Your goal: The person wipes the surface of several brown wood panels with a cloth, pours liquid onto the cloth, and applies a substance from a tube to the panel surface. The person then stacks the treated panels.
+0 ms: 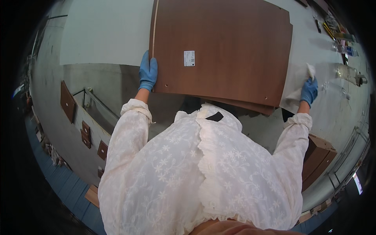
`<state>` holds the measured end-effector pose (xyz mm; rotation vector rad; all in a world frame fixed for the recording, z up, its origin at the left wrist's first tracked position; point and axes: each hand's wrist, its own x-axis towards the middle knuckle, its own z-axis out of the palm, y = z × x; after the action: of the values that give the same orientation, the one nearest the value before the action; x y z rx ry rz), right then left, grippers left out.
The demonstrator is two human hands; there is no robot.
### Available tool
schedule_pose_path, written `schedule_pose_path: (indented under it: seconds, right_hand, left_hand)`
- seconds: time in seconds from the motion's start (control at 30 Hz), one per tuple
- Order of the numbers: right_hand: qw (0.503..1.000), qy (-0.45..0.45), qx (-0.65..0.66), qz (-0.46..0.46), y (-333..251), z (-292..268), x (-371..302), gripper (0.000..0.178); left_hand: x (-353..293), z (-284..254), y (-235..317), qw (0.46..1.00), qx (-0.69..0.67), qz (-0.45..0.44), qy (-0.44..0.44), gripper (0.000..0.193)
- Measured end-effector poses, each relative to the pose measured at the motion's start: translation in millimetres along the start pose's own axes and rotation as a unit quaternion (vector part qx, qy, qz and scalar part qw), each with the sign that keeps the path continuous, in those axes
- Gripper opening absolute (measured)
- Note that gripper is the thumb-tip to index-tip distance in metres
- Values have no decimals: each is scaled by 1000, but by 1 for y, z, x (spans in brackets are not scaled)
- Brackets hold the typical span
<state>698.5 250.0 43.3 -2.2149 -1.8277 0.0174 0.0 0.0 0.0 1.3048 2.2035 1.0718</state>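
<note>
Right hand [309,92], 2 o'clock: gripping white cloth [310,71]. Left hand [148,73], 11 o'clock: fingers straight along left edge of brown wood-grain panel [227,51], 12 o'clock. That edge points to 12; far end cropped, long axis unclear. Desk [333,102] strip separates panel from plastic bottle [345,74].

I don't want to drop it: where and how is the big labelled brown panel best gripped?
Probably grip the brown panel by its left and right edges, coming from the person's side with two hands. It is wide and flat with no handle showing; the left hand is at its left edge. Mind the lower panel jutting out beneath its near right corner.
</note>
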Motion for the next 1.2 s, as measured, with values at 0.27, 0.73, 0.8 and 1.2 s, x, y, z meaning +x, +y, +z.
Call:
schedule_pose_path:
  seconds: [0.27,0.73,0.8,1.2]
  right_hand:
    - [985,44,-153,-63,-68,19,6,63]
    - [962,-103,214,134,-179,67,10,76]
    - [947,-144,248,142,-180,58,13,72]
    - [961,-84,230,131,-159,75,11,62]
  left_hand:
    - [34,-13,-11,997,-12,-78,8,55]
    - [118,21,35,955,169,-243,4,72]
    - [111,19,41,958,167,-232,10,71]
    - [88,24,49,970,162,-177,26,67]
